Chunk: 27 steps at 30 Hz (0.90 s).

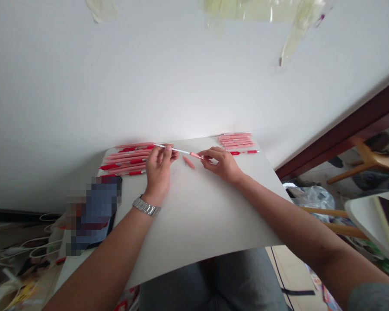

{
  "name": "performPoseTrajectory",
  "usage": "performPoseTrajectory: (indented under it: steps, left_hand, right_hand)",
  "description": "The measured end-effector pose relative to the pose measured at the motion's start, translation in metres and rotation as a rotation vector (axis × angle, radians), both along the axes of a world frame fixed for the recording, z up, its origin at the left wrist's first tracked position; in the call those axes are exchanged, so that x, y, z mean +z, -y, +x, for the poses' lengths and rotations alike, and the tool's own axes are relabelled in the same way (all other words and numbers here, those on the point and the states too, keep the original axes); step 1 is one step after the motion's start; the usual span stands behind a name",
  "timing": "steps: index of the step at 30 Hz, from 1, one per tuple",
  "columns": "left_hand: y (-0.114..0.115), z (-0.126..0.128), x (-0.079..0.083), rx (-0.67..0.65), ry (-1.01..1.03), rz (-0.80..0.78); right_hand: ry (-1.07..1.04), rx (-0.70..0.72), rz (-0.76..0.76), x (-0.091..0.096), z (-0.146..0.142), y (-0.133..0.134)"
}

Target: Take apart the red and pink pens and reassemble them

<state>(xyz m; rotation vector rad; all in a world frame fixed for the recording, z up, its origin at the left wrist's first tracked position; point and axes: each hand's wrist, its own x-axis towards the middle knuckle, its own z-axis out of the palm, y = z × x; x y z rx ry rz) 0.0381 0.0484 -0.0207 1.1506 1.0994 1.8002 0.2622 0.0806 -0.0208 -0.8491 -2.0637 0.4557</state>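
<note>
My left hand [158, 166], with a metal watch on its wrist, is closed on a thin white pen refill [178, 150] that stretches to the right. My right hand [221, 163] pinches the other end of the refill, where a pink sleeve sits on it. A small pink pen piece [188, 162] lies on the white board [201, 216] between my hands. A pile of red and pink pens [128, 160] lies left of my left hand. A smaller row of pink pens [236, 141] lies beyond my right hand.
The white board rests on my lap against a white wall. A dark object [99, 211] lies at the board's left edge. Cables lie on the floor at left. A wooden chair [366, 162] and a white table corner [372, 220] stand at right.
</note>
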Motion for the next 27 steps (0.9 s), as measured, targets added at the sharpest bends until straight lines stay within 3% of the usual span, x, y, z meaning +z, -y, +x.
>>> performPoseTrajectory:
  steps: [21, 27]
  left_hand:
    - [0.011, 0.006, 0.013, -0.236, -0.239, -0.048]
    - [0.009, 0.004, 0.009, -0.216, -0.221, -0.056]
  right_hand:
    - [-0.011, 0.032, -0.004, 0.007, -0.005, 0.009]
    - [-0.020, 0.028, -0.032, 0.007, -0.005, 0.010]
